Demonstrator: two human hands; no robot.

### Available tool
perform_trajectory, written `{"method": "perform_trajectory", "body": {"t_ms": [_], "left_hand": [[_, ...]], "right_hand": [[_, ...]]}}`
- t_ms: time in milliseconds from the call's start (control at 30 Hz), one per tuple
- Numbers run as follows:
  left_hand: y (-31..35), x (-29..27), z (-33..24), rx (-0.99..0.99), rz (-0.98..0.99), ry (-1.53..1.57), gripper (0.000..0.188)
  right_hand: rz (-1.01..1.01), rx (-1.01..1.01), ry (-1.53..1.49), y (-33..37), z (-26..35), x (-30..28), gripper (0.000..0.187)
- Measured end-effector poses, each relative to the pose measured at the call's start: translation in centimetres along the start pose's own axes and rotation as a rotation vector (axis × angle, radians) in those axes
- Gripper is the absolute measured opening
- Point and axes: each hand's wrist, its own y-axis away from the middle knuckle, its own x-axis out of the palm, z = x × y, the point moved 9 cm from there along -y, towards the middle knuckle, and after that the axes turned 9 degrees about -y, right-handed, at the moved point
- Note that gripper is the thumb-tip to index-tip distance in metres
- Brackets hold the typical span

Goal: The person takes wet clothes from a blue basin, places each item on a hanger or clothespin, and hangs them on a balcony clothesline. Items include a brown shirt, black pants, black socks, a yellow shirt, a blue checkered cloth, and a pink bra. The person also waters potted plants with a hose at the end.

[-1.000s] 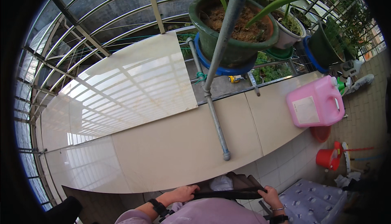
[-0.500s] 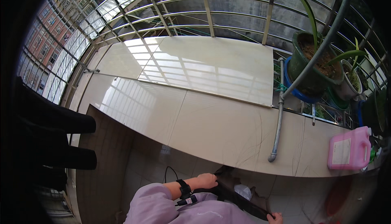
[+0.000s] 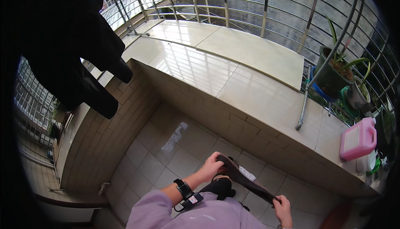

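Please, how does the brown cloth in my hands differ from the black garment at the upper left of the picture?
The dark brown cloth is held out between the left hand and the right hand; the black garment hangs apart from both. The cloth shows as a narrow, slanting band, while the garment covers a much larger area. The cloth looks brownish, the garment black. Both are dark and seem to be fabric.

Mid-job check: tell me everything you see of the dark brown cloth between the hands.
The dark brown cloth looks like soft, plain fabric, drawn out in a long, narrow strip. It is held above the tiled floor, slanting from the left hand, which grips its upper end, to the right hand, which grips its lower end. Its full shape and any folds can't be made out.
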Motion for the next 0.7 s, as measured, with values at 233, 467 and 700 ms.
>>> {"method": "perform_trajectory", "body": {"t_ms": [233,467,700], "left_hand": [[5.2,-6.3,-6.8,0.333,-0.198,-0.539,0.023],[9.2,-11.5,-15.5,0.438,-0.16,-1.181,0.024],[13.9,-16.5,-22.9,0.353,0.062,-0.724,0.019]], "right_hand": [[0.134,-0.204,-0.13,3.3,6.3,3.6,0.025],[-0.168,-0.179,-0.447,6.0,11.5,4.2,0.024],[-0.159,-0.358,-0.489,12.0,18.6,9.2,0.016]]}}
